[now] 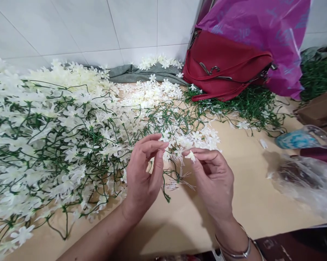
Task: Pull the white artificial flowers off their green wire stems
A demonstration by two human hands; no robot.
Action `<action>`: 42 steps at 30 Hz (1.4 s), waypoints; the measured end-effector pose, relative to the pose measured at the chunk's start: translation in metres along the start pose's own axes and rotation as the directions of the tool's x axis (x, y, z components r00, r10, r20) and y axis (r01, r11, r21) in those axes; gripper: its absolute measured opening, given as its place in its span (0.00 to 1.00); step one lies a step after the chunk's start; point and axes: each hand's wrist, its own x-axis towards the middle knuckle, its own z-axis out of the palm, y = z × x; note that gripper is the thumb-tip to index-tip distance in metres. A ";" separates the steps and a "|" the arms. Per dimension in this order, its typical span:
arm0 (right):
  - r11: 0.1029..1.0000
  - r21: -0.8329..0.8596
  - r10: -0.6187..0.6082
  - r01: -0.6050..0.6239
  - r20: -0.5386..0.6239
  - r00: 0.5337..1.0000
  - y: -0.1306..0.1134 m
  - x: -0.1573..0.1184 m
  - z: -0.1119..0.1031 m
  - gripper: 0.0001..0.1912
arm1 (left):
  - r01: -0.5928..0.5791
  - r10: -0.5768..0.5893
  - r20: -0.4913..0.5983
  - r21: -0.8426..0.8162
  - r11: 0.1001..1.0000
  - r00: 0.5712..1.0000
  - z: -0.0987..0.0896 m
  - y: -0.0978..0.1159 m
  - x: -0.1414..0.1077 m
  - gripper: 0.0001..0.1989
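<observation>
Between the thumb and forefinger of my right hand (213, 174) is a small white artificial flower (191, 156). My left hand (145, 170) faces it a short way off, thumb and forefinger pinched together; whatever lies between those fingertips is too small to make out. Below and between both hands, a green plastic stem (166, 195) and thin white stamens (172, 184) lie on the table (250, 181). Loose white blossoms (198, 139) are spread just beyond my fingertips. A metal bangle (241, 253) circles my right wrist.
A big heap of white flowers on green stems (57, 134) fills the left side. Behind are a red handbag (225, 65), a purple plastic bag (285, 47) and bare green stems (247, 105). At right sit a blue-and-white cup (302, 137) and a clear plastic bag (310, 185).
</observation>
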 end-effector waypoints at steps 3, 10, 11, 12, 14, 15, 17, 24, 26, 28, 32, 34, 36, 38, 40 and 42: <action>0.999 -0.039 0.011 -0.014 -0.091 0.996 0.002 0.004 -0.005 0.05 | -0.118 0.099 0.114 0.174 0.978 0.989 -0.008 0.003 0.010 0.10; 0.993 -0.120 0.001 -0.022 -0.171 0.985 0.006 0.008 -0.014 0.06 | -0.382 0.131 0.619 0.292 0.877 0.774 -0.018 -0.010 0.009 0.13; 0.992 -0.125 -0.001 -0.021 -0.172 0.985 0.006 0.008 -0.014 0.06 | -0.393 0.126 0.638 0.296 0.870 0.760 -0.018 -0.012 0.008 0.14; 0.992 -0.128 -0.004 -0.018 -0.172 0.985 0.006 0.007 -0.014 0.06 | -0.403 0.122 0.647 0.306 0.863 0.753 -0.018 -0.014 0.008 0.15; 0.992 -0.129 -0.006 -0.016 -0.169 0.986 0.006 0.007 -0.013 0.06 | -0.418 0.103 0.655 0.346 0.840 0.748 -0.015 -0.016 0.007 0.16; 0.991 -0.130 -0.006 -0.016 -0.169 0.986 0.006 0.007 -0.013 0.07 | -0.427 0.093 0.659 0.367 0.827 0.746 -0.014 -0.018 0.007 0.16; 0.990 -0.136 0.001 -0.024 -0.166 0.986 0.005 0.008 -0.012 0.07 | -0.450 0.076 0.680 0.393 0.802 0.730 -0.010 -0.021 0.007 0.13; 0.989 -0.139 0.031 -0.052 -0.148 0.988 0.004 0.007 -0.011 0.06 | -0.538 0.124 0.669 0.459 0.707 0.733 -0.004 -0.024 0.011 0.06; 0.989 -0.133 0.038 -0.060 -0.159 0.986 0.005 0.007 -0.012 0.06 | -0.545 0.216 0.597 0.449 0.708 0.773 -0.006 -0.021 0.012 0.05; 0.992 -0.107 0.055 -0.074 -0.175 0.983 0.006 0.008 -0.013 0.06 | -0.537 0.330 0.466 0.432 0.725 0.821 -0.009 -0.017 0.013 0.05; 0.986 -0.069 0.138 -0.150 -0.154 0.978 0.006 0.008 -0.013 0.07 | -0.514 0.471 0.216 0.465 0.721 0.856 -0.013 -0.011 0.016 0.07; 0.980 -0.074 0.178 -0.187 -0.120 0.977 0.005 0.007 -0.012 0.07 | -0.499 0.480 0.170 0.466 0.731 0.861 -0.013 -0.011 0.017 0.07; 0.976 -0.084 0.194 -0.202 -0.097 0.976 0.005 0.006 -0.011 0.08 | -0.456 0.443 0.133 0.409 0.790 0.887 -0.011 -0.010 0.016 0.07; 0.975 -0.088 0.198 -0.206 -0.091 0.976 0.004 0.005 -0.011 0.09 | -0.348 0.345 0.060 0.274 0.897 0.937 -0.010 -0.009 0.015 0.07; 0.974 -0.087 0.202 -0.211 -0.094 0.975 0.004 0.005 -0.011 0.09 | -0.184 0.185 -0.008 0.043 0.982 0.983 -0.009 -0.008 0.014 0.09; 0.972 -0.088 0.209 -0.217 -0.096 0.973 0.005 0.005 -0.011 0.08 | -0.040 0.037 -0.020 -0.168 0.985 0.999 -0.009 -0.008 0.013 0.10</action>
